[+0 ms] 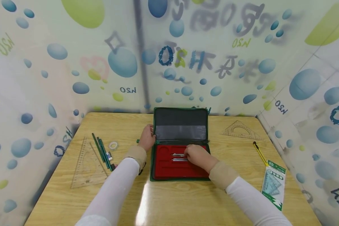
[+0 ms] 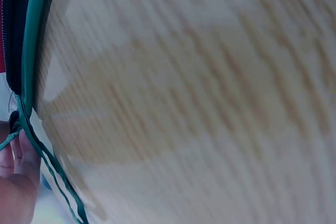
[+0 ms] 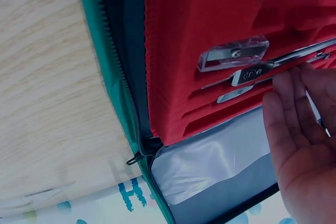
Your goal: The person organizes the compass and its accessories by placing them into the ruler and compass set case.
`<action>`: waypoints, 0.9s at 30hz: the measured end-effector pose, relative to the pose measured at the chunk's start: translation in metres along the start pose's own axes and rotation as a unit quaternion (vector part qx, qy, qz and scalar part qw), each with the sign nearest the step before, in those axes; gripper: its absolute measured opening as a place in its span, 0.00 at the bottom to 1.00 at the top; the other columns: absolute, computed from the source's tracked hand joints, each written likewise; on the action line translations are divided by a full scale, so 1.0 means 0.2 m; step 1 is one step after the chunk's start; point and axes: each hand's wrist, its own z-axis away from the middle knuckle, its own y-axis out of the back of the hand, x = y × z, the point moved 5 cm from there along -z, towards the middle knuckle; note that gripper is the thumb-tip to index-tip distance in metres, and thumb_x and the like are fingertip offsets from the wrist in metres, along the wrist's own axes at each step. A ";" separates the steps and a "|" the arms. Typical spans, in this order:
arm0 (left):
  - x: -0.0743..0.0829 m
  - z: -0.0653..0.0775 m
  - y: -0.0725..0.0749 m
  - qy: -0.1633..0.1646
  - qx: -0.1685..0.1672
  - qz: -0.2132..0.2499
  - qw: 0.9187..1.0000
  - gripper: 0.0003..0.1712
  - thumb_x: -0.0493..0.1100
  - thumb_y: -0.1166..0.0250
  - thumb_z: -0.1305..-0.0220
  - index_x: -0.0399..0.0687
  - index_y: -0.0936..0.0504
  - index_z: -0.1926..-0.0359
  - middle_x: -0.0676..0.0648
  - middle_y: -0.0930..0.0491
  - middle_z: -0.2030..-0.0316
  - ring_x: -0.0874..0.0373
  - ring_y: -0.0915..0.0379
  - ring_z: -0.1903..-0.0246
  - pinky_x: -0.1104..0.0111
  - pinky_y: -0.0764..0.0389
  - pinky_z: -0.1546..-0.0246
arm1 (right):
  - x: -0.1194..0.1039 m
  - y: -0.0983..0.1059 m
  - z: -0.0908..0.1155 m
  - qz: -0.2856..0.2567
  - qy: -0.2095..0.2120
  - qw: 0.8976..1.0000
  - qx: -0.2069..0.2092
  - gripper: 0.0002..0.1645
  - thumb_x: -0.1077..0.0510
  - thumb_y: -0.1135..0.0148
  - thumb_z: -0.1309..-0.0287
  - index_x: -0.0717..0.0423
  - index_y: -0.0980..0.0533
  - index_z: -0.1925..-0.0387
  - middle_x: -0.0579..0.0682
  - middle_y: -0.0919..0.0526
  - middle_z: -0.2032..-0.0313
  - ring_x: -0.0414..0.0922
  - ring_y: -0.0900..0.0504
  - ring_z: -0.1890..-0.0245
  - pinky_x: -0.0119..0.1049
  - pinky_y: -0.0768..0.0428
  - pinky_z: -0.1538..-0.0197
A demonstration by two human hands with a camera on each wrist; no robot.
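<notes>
Pinching the open green case (image 1: 180, 179) at its left edge with the left hand (image 1: 147, 138), on the table (image 1: 183, 204). Reaching over the red tray (image 1: 169, 171) with the right hand (image 1: 197, 155), with fingertips right at the metal drawing tools (image 1: 179, 159) in its slots; cannot tell whether gripping any. With a clear sharpener (image 3: 234, 53) just beside those tools, apart from the fingertips.
</notes>
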 end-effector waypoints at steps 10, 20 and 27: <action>-0.01 -0.01 0.00 -0.003 0.005 -0.004 1.000 0.24 0.27 0.47 0.38 0.31 0.39 0.41 0.37 0.32 0.58 0.46 0.31 0.60 0.57 0.27 0.59 | 0.06 0.05 0.01 -0.070 -0.050 0.996 0.037 0.12 0.63 0.45 0.43 0.53 0.18 0.61 0.45 0.18 0.63 0.42 0.21 0.62 0.36 0.22 0.58; -0.01 -0.02 0.00 0.006 0.000 -0.006 1.000 0.24 0.28 0.47 0.37 0.33 0.39 0.40 0.38 0.32 0.58 0.47 0.31 0.60 0.59 0.27 0.59 | 0.40 0.20 0.13 -0.088 -0.193 0.966 0.149 0.10 0.63 0.45 0.45 0.61 0.20 0.63 0.55 0.19 0.64 0.49 0.22 0.66 0.44 0.22 0.61; -0.01 -0.01 0.00 0.012 -0.003 -0.014 1.000 0.24 0.28 0.48 0.36 0.34 0.40 0.40 0.39 0.33 0.57 0.47 0.31 0.60 0.59 0.27 0.59 | 0.71 0.18 0.32 -0.089 -0.288 0.942 0.147 0.15 0.62 0.47 0.45 0.66 0.23 0.58 0.59 0.20 0.67 0.50 0.23 0.72 0.46 0.24 0.70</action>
